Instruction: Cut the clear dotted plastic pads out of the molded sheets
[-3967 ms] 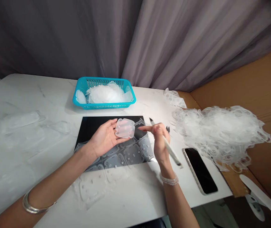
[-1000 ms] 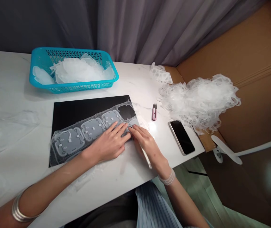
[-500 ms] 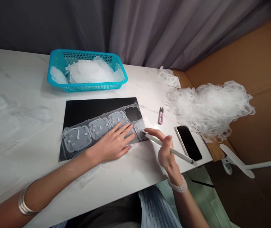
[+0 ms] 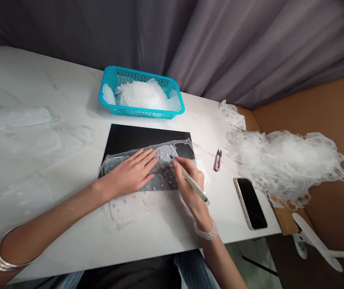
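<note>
A clear plastic sheet (image 4: 161, 182) with moulded, rounded panels lies across a black mat (image 4: 141, 136), its lower part spreading over the front edge onto the table. My left hand (image 4: 129, 172) rests flat on the sheet with its fingers stretched out. In my right hand (image 4: 190, 180) is a slim white pen-shaped tool (image 4: 194, 184), gripped between thumb and fingers. Its dark tip meets a panel near the sheet's upper right, beside the cut-out opening. Whether it is a blade or another point, I cannot tell.
Behind the mat stands a blue basket (image 4: 141, 112) of translucent pieces. Pink thread snips (image 4: 218, 161) and a phone (image 4: 251, 204) lie to the right. Beyond them is a heap of clear trimmings (image 4: 289, 160) by a cardboard box (image 4: 319, 112). More clear sheets (image 4: 30, 140) lie left.
The tool tip has gone from a right-hand panel to one further up and left. The sheet has shifted on the mat, showing more panels below. The view has turned left.
</note>
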Demonstrator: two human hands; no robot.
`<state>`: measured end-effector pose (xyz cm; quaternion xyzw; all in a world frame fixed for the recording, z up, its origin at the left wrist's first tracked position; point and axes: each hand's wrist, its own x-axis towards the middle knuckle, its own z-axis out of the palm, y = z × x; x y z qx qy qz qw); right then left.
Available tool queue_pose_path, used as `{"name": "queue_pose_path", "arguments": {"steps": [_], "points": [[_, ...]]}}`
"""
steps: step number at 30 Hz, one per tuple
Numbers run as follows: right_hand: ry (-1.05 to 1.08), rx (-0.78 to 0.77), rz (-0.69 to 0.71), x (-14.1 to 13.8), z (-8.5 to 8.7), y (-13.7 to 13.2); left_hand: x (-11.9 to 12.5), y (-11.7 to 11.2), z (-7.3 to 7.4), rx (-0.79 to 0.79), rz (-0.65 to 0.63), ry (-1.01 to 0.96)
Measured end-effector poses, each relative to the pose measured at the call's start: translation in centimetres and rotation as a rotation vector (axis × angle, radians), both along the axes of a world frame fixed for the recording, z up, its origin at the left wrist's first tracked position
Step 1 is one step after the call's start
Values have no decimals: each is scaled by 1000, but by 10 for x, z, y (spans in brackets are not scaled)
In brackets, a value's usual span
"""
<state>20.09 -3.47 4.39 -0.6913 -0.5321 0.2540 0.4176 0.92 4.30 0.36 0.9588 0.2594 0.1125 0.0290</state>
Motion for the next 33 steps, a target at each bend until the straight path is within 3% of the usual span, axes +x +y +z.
{"name": "queue_pose_path", "arguments": {"steps": [4, 15, 21, 25, 33], "points": [[-162, -7, 222, -20, -9, 8, -8, 0, -9, -14, -7, -4], [-517, 107, 287, -33, -25, 18, -5, -3, -10, -68, 12, -83], [-697, -18, 337, -43, -8, 4, -5, -5, -11, -86, 28, -115], [-694, -43, 358, -44, -2, -4, -5, -5, -9, -82, 11, -96], [-724, 134, 390, -23, -41, 24, -7, -4, -14, -61, 7, -95]]}}
